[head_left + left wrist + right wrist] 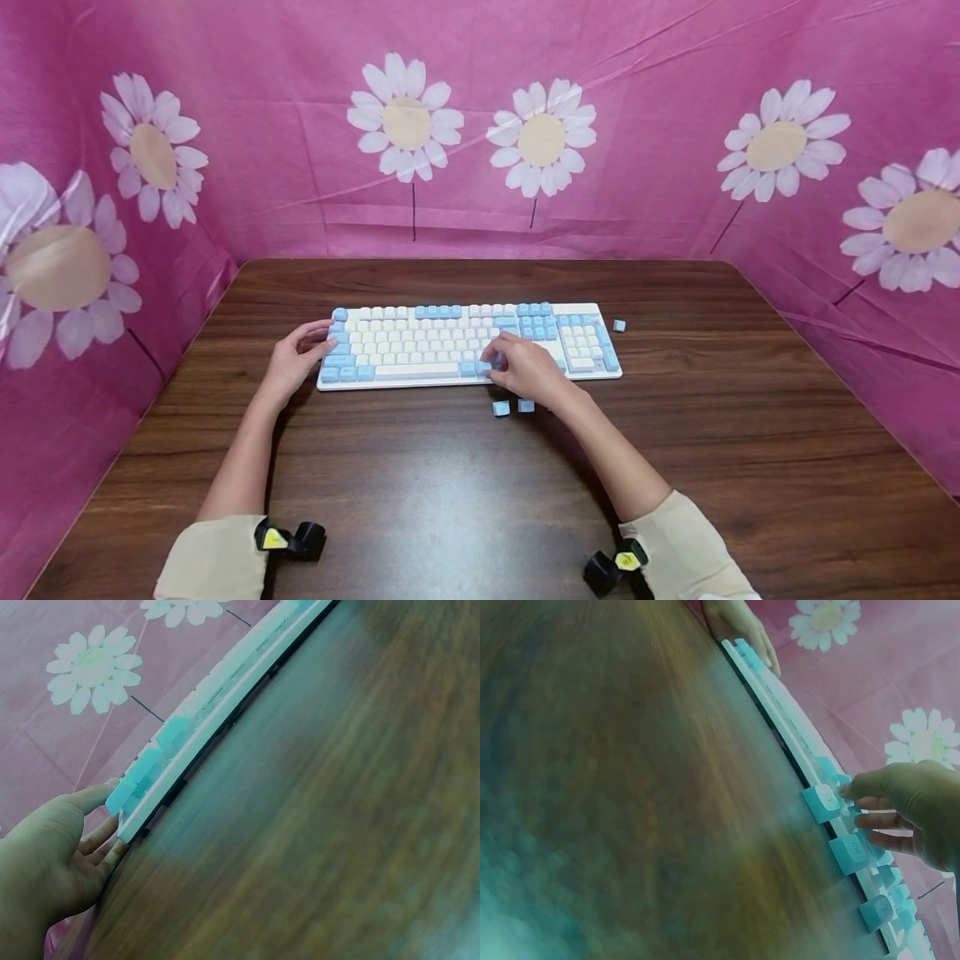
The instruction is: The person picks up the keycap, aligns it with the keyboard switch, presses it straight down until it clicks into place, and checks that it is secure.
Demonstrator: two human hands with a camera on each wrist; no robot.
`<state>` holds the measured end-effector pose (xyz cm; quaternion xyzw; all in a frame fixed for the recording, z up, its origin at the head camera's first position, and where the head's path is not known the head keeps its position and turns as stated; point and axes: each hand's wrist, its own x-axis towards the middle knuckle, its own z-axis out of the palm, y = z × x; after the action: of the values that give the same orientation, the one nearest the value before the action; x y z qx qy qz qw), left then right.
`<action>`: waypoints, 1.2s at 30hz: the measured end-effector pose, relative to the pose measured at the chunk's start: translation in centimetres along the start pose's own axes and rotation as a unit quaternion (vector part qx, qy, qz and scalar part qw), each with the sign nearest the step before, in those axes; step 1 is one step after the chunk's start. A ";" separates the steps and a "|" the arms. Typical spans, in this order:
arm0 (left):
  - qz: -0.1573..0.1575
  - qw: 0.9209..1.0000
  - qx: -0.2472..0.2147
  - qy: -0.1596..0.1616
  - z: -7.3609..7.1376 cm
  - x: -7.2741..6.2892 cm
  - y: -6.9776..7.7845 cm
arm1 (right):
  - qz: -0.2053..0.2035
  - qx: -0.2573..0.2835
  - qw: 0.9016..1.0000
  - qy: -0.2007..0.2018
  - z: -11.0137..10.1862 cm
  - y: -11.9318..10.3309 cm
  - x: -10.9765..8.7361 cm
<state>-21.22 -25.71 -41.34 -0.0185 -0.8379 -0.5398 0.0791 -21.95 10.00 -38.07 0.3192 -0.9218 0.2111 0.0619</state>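
Observation:
A white and light-blue keyboard point(412, 342) lies on the dark wooden table point(420, 467). My left hand point(292, 362) holds its left end. The left wrist view shows that thumb over the blue keys and the other fingers at the keyboard's side edge. My right hand point(528, 368) is over the bottom row, right of the space bar, its thumb and forefinger pinching a blue keycap point(483, 367) there; the fingertips partly hide it. Loose blue keycaps, one point(501, 408) beside another point(526, 406), lie before the keyboard. The right wrist view shows a keycap point(849, 853) marked Ctrl.
Another loose blue keycap point(619, 326) lies off the keyboard's right end. Some switches near the right hand are covered by it. A pink cloth point(480, 217) with daisies hangs behind and beside the table. A black wrist strap with a camera point(300, 540) sits on each sleeve.

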 end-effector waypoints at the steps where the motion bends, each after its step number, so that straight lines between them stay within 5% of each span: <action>1: 0.000 1.000 0.000 -0.001 0.0 0.0 0.0 | -0.001 -0.001 1.000 0.002 0.0 0.0 0.0; 36: -0.007 1.000 -0.001 -0.007 -0.1 0.1 -0.1 | -0.016 -0.036 0.999 0.008 0.1 0.0 -0.1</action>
<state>-21.28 -25.84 -41.36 -0.0166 -0.8379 -0.5411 0.0698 -21.90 10.00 -38.19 0.3298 -0.9229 0.1797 0.0844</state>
